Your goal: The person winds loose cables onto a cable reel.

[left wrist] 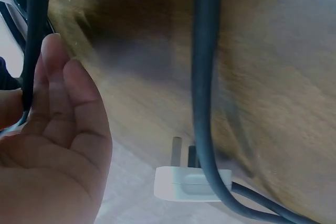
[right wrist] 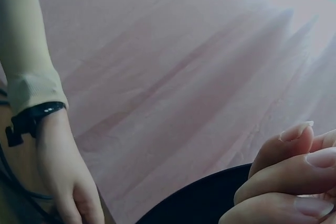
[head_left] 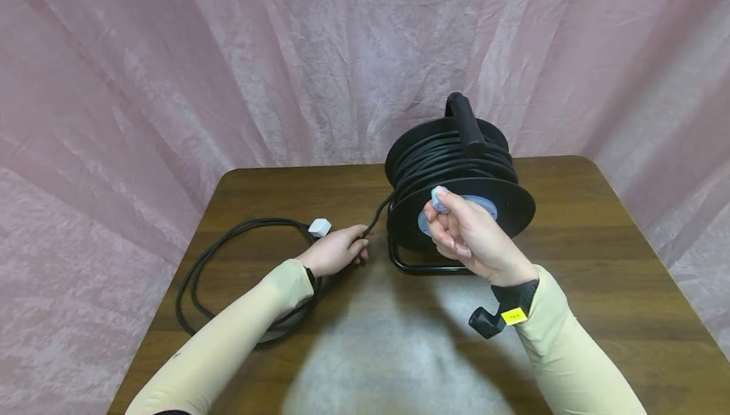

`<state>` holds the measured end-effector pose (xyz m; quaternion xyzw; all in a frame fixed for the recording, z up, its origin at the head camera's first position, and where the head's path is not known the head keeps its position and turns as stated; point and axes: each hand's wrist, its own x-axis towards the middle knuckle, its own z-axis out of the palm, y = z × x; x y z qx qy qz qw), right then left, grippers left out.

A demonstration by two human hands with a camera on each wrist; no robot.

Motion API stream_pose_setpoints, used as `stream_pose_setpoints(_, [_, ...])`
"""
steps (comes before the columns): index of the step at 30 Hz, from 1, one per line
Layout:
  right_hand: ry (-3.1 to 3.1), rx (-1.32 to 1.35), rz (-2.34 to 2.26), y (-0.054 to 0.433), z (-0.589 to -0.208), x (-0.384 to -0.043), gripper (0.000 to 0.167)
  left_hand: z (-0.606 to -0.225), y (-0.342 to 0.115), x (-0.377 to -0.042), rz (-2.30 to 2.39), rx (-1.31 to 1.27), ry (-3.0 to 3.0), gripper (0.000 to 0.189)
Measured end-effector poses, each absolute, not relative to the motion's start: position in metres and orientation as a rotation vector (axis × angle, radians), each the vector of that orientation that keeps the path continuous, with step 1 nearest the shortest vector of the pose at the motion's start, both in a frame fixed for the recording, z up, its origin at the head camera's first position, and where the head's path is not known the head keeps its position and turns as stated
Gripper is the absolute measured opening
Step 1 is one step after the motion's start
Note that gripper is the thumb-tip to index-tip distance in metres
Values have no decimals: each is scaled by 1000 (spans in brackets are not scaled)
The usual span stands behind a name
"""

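Note:
A black cable reel (head_left: 516,207) with a carry handle (head_left: 469,125) stands toward the back right of the table, many turns of cable wound on it. My right hand (head_left: 470,234) is in front of its near disc and pinches a light blue knob (head_left: 436,199) between thumb and curled fingers. In the right wrist view those fingers (right wrist: 283,179) are bent and the knob is hidden. Left of the reel, my left hand (head_left: 338,251) holds the black cable (head_left: 377,213) between thumb and fingers. The white plug (head_left: 320,227) lies just behind that hand, its pins showing in the left wrist view.
Loose loops of cable (head_left: 196,269) lie on the left side of the wooden table (head_left: 616,301). The reel's tubular black stand (head_left: 424,269) rests on the tabletop. A pink curtain (head_left: 342,54) hangs behind and at both sides.

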<state>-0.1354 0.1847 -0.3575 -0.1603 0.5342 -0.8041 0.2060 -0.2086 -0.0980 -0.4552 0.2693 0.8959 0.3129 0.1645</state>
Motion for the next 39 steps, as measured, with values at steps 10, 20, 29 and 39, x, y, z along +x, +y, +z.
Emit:
stream_pose_setpoints(10, [1480, -461, -2302, 203, -352, -131, 38, -452, -101, -209, 925, 723, 2583, 28])
stream_pose_setpoints(20, [1508, -482, -2314, 217, -351, -129, 37, -448, -102, -206, 973, 700, 2613, 32])
stream_pose_setpoints(29, [1601, -471, -2296, 223, -350, -127, 39, -445, -103, -204, 1012, 693, 2611, 36])
stream_pose_setpoints(39, [1899, -357, -2189, 236, -348, -123, 44, -448, -109, -202, 1009, 694, 2634, 31])
